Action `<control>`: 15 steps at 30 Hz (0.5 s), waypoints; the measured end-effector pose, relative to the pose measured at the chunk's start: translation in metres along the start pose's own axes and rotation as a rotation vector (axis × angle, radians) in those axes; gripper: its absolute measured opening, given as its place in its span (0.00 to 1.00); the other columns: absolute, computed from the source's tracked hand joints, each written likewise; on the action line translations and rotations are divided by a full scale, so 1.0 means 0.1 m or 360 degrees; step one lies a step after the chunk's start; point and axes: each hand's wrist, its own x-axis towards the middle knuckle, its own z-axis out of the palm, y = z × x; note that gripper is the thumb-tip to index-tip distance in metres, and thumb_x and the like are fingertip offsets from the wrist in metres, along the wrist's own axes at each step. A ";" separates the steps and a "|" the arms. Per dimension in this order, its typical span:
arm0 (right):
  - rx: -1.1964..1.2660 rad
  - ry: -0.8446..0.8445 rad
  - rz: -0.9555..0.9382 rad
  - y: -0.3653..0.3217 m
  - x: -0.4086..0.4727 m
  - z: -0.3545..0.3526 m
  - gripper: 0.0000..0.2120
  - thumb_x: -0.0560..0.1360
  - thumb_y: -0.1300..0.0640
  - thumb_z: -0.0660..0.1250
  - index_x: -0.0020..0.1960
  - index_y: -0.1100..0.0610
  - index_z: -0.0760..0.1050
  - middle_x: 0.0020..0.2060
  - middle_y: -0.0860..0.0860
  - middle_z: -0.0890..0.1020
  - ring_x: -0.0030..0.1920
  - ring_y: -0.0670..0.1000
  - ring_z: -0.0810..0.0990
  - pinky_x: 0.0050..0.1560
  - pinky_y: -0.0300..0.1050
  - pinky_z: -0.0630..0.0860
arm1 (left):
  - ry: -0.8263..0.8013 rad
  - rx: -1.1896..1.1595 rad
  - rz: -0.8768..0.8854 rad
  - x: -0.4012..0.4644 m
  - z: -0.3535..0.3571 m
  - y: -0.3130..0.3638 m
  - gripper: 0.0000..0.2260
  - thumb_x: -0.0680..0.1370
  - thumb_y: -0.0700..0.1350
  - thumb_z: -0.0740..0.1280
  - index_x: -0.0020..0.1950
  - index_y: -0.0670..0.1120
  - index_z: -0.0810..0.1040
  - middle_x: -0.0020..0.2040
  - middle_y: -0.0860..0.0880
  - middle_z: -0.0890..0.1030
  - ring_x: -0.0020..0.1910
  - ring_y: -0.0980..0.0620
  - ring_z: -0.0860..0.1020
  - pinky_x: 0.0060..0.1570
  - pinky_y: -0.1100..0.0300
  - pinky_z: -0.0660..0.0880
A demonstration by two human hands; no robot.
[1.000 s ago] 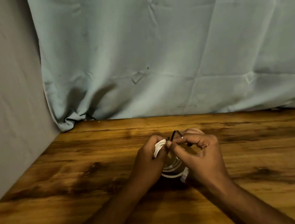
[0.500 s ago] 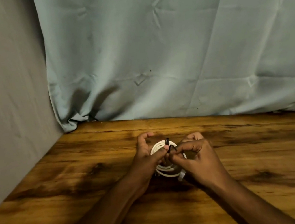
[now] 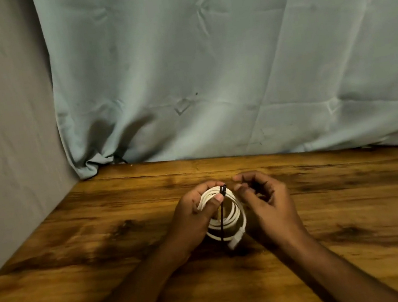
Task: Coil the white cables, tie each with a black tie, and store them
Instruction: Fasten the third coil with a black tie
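A coiled white cable (image 3: 236, 213) is held upright just above the wooden table (image 3: 103, 241). My left hand (image 3: 193, 219) grips the coil's upper left side, thumb pressed on the loops. A thin black tie (image 3: 222, 218) runs from the top of the coil straight down across its middle, its tail hanging below. The white plug end (image 3: 236, 241) sticks out at the coil's bottom right. My right hand (image 3: 266, 200) hovers just to the right of the coil with loosely curled fingers, holding nothing that I can see.
A pale green curtain (image 3: 232, 69) hangs along the table's far edge, and a grey cloth wall (image 3: 3, 127) closes the left side. Bare wood lies on both sides of the hands.
My right hand has let go of the black tie and drawn away to the right. The coil now shows fully in my left hand, with the tie hanging down across it.
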 end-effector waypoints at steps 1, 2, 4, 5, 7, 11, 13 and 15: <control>0.0107 -0.0133 0.0134 0.03 0.01 0.01 0.06 0.80 0.54 0.71 0.53 0.55 0.85 0.49 0.52 0.88 0.51 0.56 0.87 0.55 0.67 0.82 | -0.0031 0.0123 0.0090 -0.01 0.01 0.01 0.10 0.81 0.41 0.66 0.58 0.54 0.81 0.52 0.52 0.86 0.51 0.54 0.84 0.50 0.56 0.82; 0.0232 -0.0249 0.0252 0.06 0.02 0.02 0.13 0.79 0.50 0.72 0.52 0.61 0.84 0.50 0.61 0.87 0.53 0.65 0.86 0.59 0.71 0.80 | -0.0060 0.0265 0.0204 -0.03 0.02 0.01 0.10 0.82 0.41 0.65 0.58 0.54 0.81 0.52 0.52 0.85 0.51 0.56 0.83 0.51 0.59 0.81; 0.0380 -0.0390 0.0362 0.10 0.03 0.04 0.26 0.75 0.44 0.74 0.51 0.69 0.80 0.50 0.73 0.82 0.53 0.72 0.83 0.62 0.70 0.76 | -0.0089 0.0573 0.0459 -0.02 0.02 0.00 0.10 0.83 0.42 0.63 0.60 0.52 0.79 0.54 0.54 0.82 0.53 0.58 0.81 0.52 0.64 0.78; 0.0393 -0.0411 0.0352 0.11 0.03 0.05 0.29 0.73 0.42 0.75 0.51 0.71 0.79 0.51 0.75 0.81 0.52 0.70 0.83 0.60 0.68 0.76 | -0.0099 0.0724 0.0571 -0.01 0.02 -0.02 0.10 0.83 0.43 0.62 0.61 0.52 0.78 0.56 0.54 0.80 0.54 0.58 0.79 0.52 0.64 0.76; 0.0384 -0.0447 0.0341 0.12 0.04 0.04 0.31 0.73 0.43 0.75 0.52 0.73 0.77 0.51 0.76 0.80 0.50 0.66 0.81 0.58 0.66 0.75 | -0.0120 0.0955 0.0676 0.01 0.00 -0.03 0.12 0.82 0.46 0.60 0.63 0.51 0.77 0.57 0.55 0.78 0.54 0.59 0.78 0.51 0.65 0.74; 0.0344 -0.0422 0.0352 0.09 0.05 0.00 0.35 0.73 0.39 0.75 0.49 0.75 0.75 0.49 0.76 0.79 0.48 0.66 0.80 0.56 0.62 0.73 | -0.0204 0.1156 0.0727 0.01 -0.04 0.01 0.12 0.83 0.47 0.59 0.64 0.50 0.75 0.56 0.56 0.78 0.52 0.60 0.77 0.48 0.67 0.71; 0.0396 -0.0399 0.0390 0.06 0.04 -0.01 0.34 0.76 0.36 0.70 0.54 0.70 0.80 0.53 0.73 0.82 0.55 0.69 0.83 0.62 0.63 0.76 | -0.0213 0.1221 0.0780 0.00 -0.04 0.04 0.11 0.83 0.46 0.59 0.64 0.49 0.75 0.56 0.55 0.78 0.52 0.59 0.76 0.49 0.65 0.71; 0.0534 -0.0443 0.0585 0.01 0.05 0.00 0.32 0.82 0.37 0.59 0.62 0.65 0.81 0.57 0.66 0.85 0.61 0.64 0.84 0.65 0.59 0.77 | -0.0190 0.1253 0.0780 -0.02 -0.05 0.06 0.13 0.84 0.47 0.58 0.66 0.48 0.75 0.57 0.52 0.79 0.52 0.56 0.78 0.50 0.59 0.75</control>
